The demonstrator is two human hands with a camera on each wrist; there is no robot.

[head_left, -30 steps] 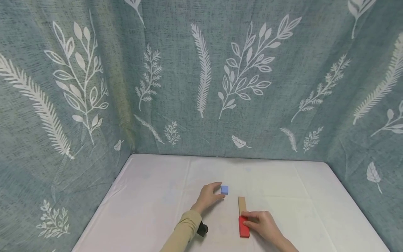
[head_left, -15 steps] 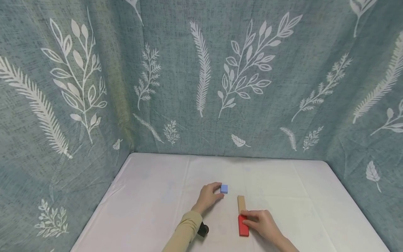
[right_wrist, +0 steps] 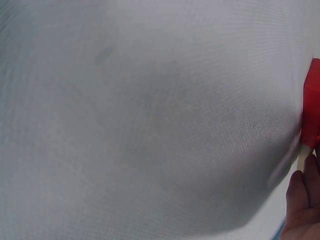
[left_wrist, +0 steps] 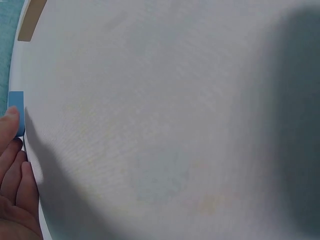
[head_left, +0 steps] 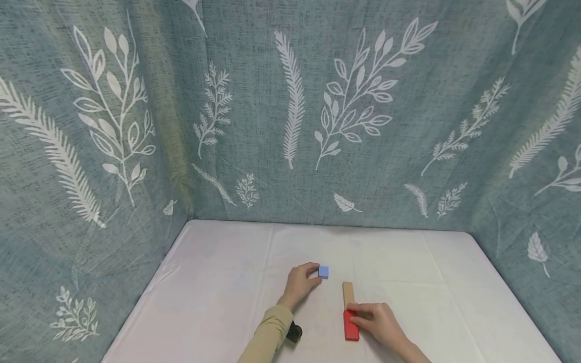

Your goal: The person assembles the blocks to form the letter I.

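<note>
My left hand (head_left: 299, 283) holds a small blue block (head_left: 324, 273) at its left end, index fingertip at the far corner and thumb at the near edge. In the left wrist view the thumb overlaps the blue block (left_wrist: 16, 100). To the right, a tan block (head_left: 348, 293) and a red block (head_left: 351, 333) lie end to end, pointing away from me. My right hand (head_left: 380, 320) pinches the red block near that joint, thumb over the red and index finger at the tan end. Red shows at the edge of the right wrist view, above the fingers (right_wrist: 299, 192).
A white cloth covers the table (head_left: 218, 282). A black object (head_left: 294, 333) shows beside my left forearm, partly hidden by the sleeve (head_left: 271, 327). Green curtains (head_left: 254, 101) with white leaf prints hang behind the table and at both sides.
My left thumb has drawn back slightly to the left along the blue block's near edge. The right hand and the blocks keep their places; the whole view has shifted a little.
</note>
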